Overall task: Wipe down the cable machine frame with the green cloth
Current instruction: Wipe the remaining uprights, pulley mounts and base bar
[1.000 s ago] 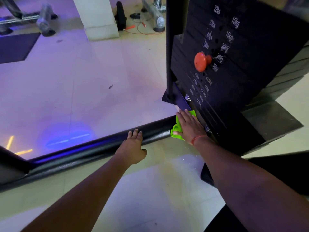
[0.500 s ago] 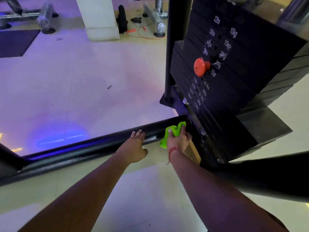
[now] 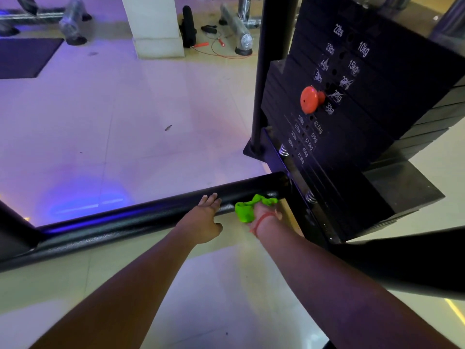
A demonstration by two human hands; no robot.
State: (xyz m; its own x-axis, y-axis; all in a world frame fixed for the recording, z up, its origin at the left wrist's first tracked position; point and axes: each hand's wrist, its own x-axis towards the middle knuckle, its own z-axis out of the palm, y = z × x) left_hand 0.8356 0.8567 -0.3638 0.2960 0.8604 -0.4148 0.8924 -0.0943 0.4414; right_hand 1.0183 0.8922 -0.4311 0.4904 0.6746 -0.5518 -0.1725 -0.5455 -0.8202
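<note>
The cable machine's black base bar (image 3: 125,220) runs low across the floor from the left to the weight stack. My left hand (image 3: 203,219) rests on the bar with its fingers straight. Just to the right, my right hand (image 3: 266,214) grips the bunched green cloth (image 3: 247,210) against the near side of the bar, close to where it joins the stack's base. Most of that hand's fingers are hidden by the cloth and wrist. A red thread circles my right wrist.
The black weight stack (image 3: 377,102) with an orange selector pin (image 3: 309,99) rises at the right, beside a black upright post (image 3: 266,71). Another dark frame bar (image 3: 415,263) crosses above my right forearm. A white pillar (image 3: 153,26), wrapped equipment and a red cord lie beyond on the tiled floor.
My right hand has pulled the cloth off the stack's base plate and down onto the near side of the base bar, bunching it. My left hand has stayed on the bar.
</note>
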